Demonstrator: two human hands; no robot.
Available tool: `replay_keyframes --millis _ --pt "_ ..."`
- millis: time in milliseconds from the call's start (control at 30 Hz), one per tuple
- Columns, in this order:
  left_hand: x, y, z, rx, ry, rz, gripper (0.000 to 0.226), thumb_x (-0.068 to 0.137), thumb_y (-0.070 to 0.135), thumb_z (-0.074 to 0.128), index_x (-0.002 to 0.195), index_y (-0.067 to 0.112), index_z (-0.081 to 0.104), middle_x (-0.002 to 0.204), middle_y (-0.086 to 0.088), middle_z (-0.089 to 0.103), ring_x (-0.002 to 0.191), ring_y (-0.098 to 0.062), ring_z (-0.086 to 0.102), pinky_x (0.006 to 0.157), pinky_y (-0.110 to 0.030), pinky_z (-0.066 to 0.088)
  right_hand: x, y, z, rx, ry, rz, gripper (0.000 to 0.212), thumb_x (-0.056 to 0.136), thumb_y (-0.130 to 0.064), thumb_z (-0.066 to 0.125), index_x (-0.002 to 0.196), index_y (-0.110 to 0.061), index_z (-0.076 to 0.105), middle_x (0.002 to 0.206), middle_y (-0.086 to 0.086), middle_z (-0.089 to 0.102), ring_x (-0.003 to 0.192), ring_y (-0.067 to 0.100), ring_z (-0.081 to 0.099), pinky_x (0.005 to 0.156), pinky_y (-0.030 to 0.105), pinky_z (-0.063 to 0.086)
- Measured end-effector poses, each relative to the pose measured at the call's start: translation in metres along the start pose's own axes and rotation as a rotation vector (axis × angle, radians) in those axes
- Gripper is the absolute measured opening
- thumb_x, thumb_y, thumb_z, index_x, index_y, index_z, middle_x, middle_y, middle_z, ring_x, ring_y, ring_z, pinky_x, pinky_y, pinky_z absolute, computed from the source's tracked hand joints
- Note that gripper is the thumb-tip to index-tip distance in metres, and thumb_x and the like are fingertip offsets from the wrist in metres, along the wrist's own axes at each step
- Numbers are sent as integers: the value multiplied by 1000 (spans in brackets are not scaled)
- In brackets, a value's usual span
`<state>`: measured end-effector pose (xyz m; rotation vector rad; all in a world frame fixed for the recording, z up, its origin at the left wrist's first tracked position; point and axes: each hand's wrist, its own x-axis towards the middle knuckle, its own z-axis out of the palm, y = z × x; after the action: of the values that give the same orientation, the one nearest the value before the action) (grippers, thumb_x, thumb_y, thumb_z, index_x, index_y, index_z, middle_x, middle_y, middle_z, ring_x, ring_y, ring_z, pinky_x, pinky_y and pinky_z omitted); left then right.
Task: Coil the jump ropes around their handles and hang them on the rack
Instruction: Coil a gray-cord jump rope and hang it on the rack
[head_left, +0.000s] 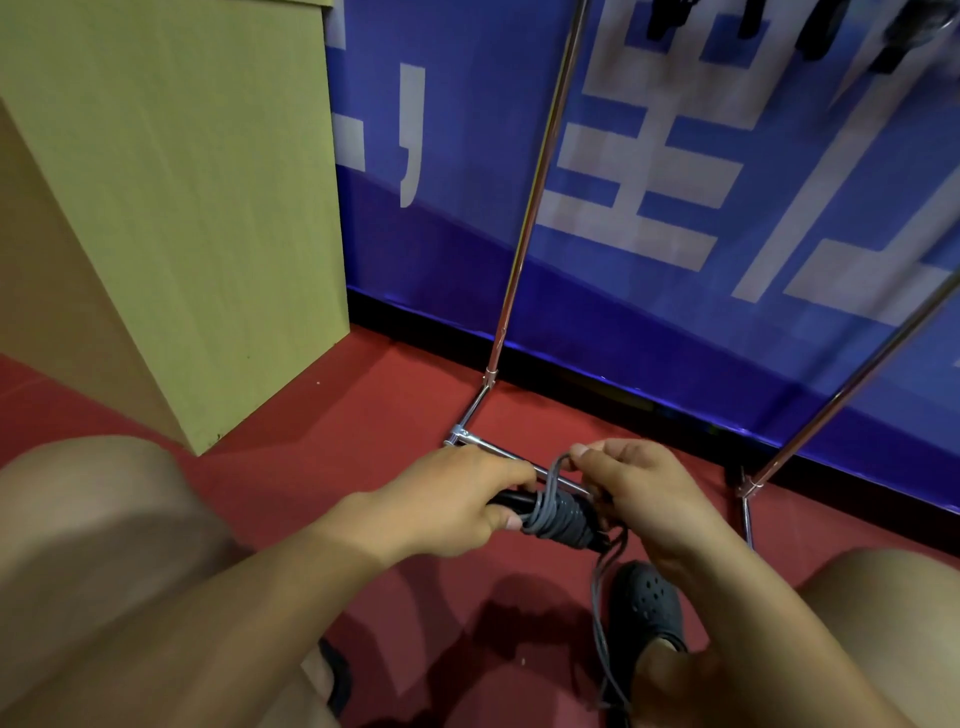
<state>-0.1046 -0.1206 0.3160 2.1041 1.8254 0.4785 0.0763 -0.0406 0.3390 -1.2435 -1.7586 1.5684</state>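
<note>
Above red floor (363, 415): left hand (457, 493) fingers grasp handles (514, 501); right hand (628, 483) fingers pinch rope (558, 470) loop.

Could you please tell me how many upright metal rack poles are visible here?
2: left pole rises from the floor frame by the banner; right pole slants at the right edge. Others may be outside view.

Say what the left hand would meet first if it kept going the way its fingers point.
The left hand points right along the black handle. It would first meet the grey rope coils wound on that handle, then likely the right hand beyond; depth there is unclear.
</note>
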Motion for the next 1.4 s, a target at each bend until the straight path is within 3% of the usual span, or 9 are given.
replay_keyframes --millis 133,333,467,600,800,867,933,1133,1400 --pt "-4 3 -6 -100 -48 32 21 90 32 69 109 32 62 69 25 52 67 15 49 62 -16 32 7 -3 -12 -311 116 -128 25 87 -30 73 70 -12 70 52 -7 52 51 8 43 56 28 38" --pt "-10 5 -11 -402 -89 56 19 90 17 69 99 33 64 69 17 56 63 3 48 63 -16 36 10 -7 -18 -305 131 -142 25 71 -32 86 72 -12 72 65 4 65 60 10 55 63 29 48" --pt "-12 5 -15 -687 -98 55 18 91 7 67 99 23 66 75 8 61 69 -11 56 68 -28 46 12 -9 -16 -118 71 -133 22 78 -16 80 83 2 68 58 -4 58 46 0 47 47 12 41" --pt "-12 5 -16 -779 -84 75 15 92 1 65 102 12 66 79 2 62 70 -12 56 69 -24 47 14 -9 -17 -37 -9 -86 16 84 -10 74 89 1 64 51 -10 56 41 -1 46 44 13 40" --pt "-11 5 -20 -902 -11 104 16 93 0 65 104 11 62 77 8 65 67 -10 60 70 -22 50 13 -6 -17 87 -145 -60 25 75 -15 79 86 -2 60 68 6 62 55 12 56 54 22 48" --pt "-10 4 -22 -945 40 115 12 93 5 65 103 11 62 80 5 67 69 -13 61 71 -24 52 13 1 -13 -6 -113 -137 14 77 2 70 75 -6 58 60 0 57 53 9 50 50 18 42" --pt "-9 4 -22 -985 99 101 10 91 12 64 101 13 62 82 0 68 71 -17 62 71 -26 53 13 9 -3 -126 -1 -133 27 86 10 58 68 -9 55 50 -6 50 46 5 41 43 14 34" --pt "-5 -2 -18 -957 286 -30 6 98 10 60 98 16 61 77 4 68 64 -12 58 67 -24 49 11 11 21 -234 -96 -156 38 102 -30 49 71 -11 61 52 -3 58 44 11 45 45 22 37" --pt "4 -13 -8 -648 427 -231 12 90 23 69 87 26 58 72 3 69 58 -6 60 64 -33 50 2 20 34 -441 -106 -224 37 103 -32 46 74 -15 62 54 -3 58 46 4 46 53 26 38"
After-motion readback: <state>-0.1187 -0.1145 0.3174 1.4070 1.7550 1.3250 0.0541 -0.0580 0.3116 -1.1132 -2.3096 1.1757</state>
